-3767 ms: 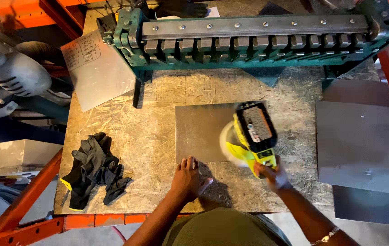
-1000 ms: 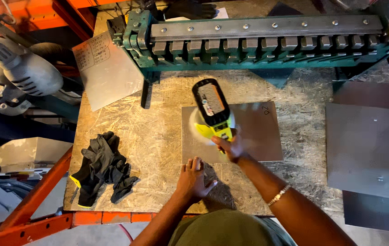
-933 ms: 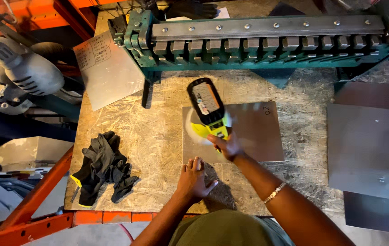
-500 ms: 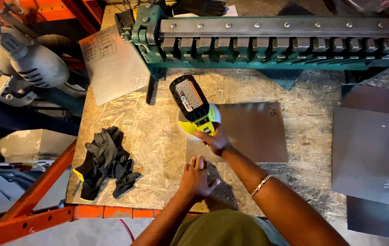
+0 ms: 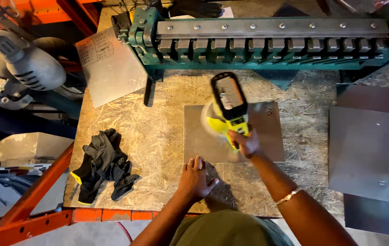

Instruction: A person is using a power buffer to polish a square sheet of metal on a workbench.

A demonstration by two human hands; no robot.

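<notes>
Two hands: right (image 5: 245,143) gripping sander (image 5: 227,105) (blurred), left (image 5: 194,176) flat

A metal sheet (image 5: 267,136) lies flat near the middle of the chipboard bench top (image 5: 158,136), with a cordless sander (image 5: 228,107) standing on its left half, the right hand (image 5: 245,142) on the sander's near end and the left hand (image 5: 194,177) pressed at the sheet's near left edge. Behind the sheet, across the far side of the bench, stands a sheet-metal brake (image 5: 267,41), and a second sheet (image 5: 108,66) leans at the brake's left end. A pair of work gloves (image 5: 103,164) lies on the bench well left of the hands, a power tool (image 5: 26,66) sits off the bench to the far left, and more sheets (image 5: 372,155) are stacked to the right.
</notes>
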